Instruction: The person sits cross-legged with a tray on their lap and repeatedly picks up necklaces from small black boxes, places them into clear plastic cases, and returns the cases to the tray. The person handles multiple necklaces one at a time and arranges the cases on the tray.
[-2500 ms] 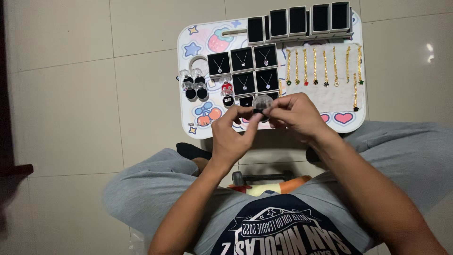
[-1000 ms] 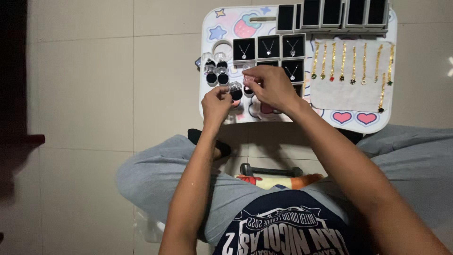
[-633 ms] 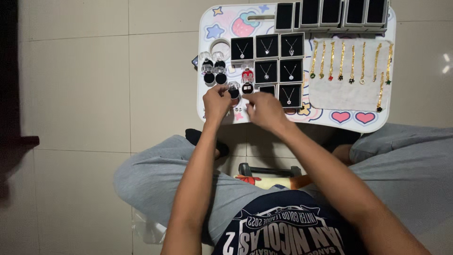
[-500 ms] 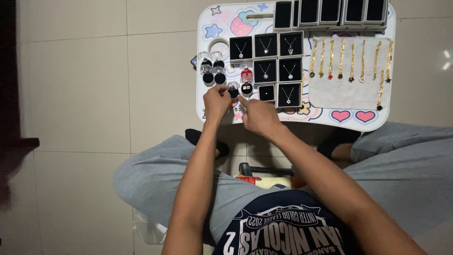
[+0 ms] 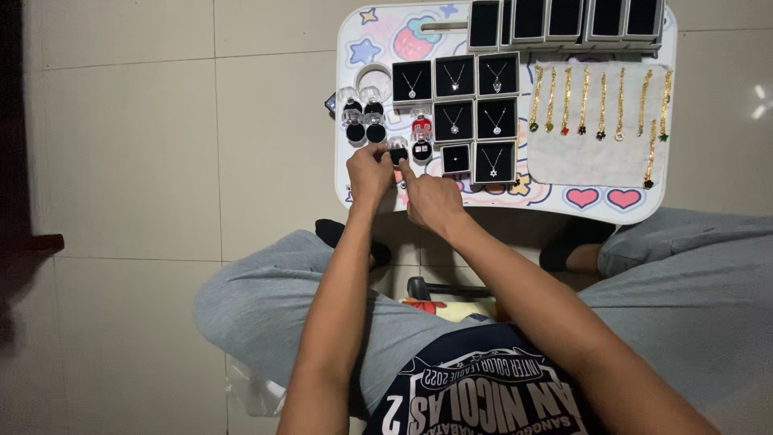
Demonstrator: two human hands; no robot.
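The small clear-lidded ring box (image 5: 398,150) sits on the counter (image 5: 354,48) pinched at its sides by the left hand (image 5: 369,171), the right hand (image 5: 431,200) with its forefinger touching beside it (it looks light, hard, slippery: grip its black base).

top boxes (image 5: 564,16) cropped, pendants (image 5: 453,79) tiny

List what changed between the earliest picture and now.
The small clear ring box went from held up in both hands down and left onto the tray. The left hand still touches it; the right hand points a finger at it. Necklace boxes and gold chains stayed.
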